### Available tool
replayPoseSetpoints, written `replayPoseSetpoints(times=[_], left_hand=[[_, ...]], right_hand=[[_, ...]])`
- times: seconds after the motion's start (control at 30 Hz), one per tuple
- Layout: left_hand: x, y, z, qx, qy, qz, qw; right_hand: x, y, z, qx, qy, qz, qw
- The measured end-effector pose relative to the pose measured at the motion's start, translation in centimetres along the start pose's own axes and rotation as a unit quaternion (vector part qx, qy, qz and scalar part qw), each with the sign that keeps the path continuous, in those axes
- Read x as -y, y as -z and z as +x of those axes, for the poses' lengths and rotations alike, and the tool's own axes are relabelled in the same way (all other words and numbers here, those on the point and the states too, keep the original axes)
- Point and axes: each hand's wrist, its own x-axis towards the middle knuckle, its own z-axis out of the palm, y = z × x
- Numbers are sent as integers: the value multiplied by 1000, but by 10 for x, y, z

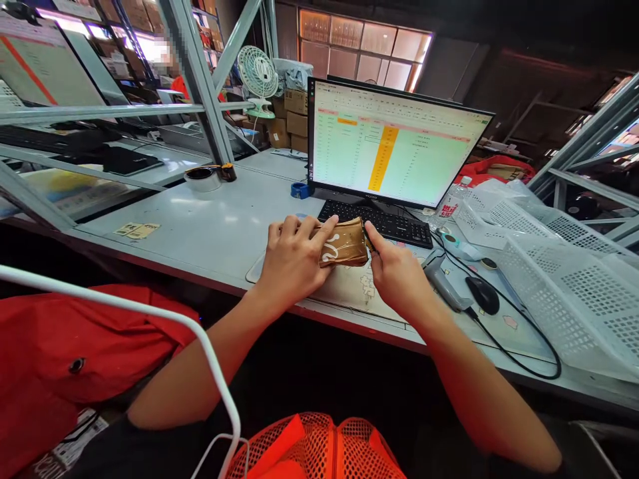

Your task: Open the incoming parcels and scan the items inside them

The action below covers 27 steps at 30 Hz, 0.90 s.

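Observation:
A small brown package (348,243) with white curly markings and a shiny surface is held above the desk's front edge. My left hand (295,256) grips its left end, fingers over the top and thumb along the near side. At the package's right end is my right hand (397,265), closed, with the index finger pointing along that end. A small dark and yellowish bit shows between this hand and the package; what it is, I cannot make out. Under both hands lies a pale desk mat (367,293).
Behind the hands stand a black keyboard (394,226) and a monitor (389,146). To the right are a grey handheld scanner (444,283), its cable, a black mouse (482,295) and white perforated baskets (574,286). Tape rolls (202,178) sit at the left back.

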Motion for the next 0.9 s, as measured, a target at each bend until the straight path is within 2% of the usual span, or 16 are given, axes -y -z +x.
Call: replayPoseSetpoints(times=[0.2, 0.33, 0.43, 0.53, 0.6, 0.7, 0.8, 0.9], left_hand=[[-1, -3, 1, -15, 9, 2, 1000], [-6, -3, 2, -10, 8, 1, 1000], [1, 2, 1, -11, 9, -14, 1000], [25, 12, 0, -30, 47, -93, 994], [43, 15, -3, -43, 65, -203, 976], [63, 5, -10, -44, 45, -374, 925], [75, -19, -17, -44, 36, -459, 887], [89, -43, -24, -34, 65, -528, 846]], right_hand=[[12, 3, -19, 60, -10, -79, 995], [7, -4, -37, 103, -22, -110, 988], [-8, -6, -45, 82, -4, -82, 993], [-33, 2, -46, 18, 87, 22, 996], [-48, 11, -39, -35, 147, 70, 986], [-57, 22, -17, -75, 214, 76, 971], [-48, 23, 13, -54, 272, 71, 958], [-26, 20, 41, -20, 300, 64, 952]])
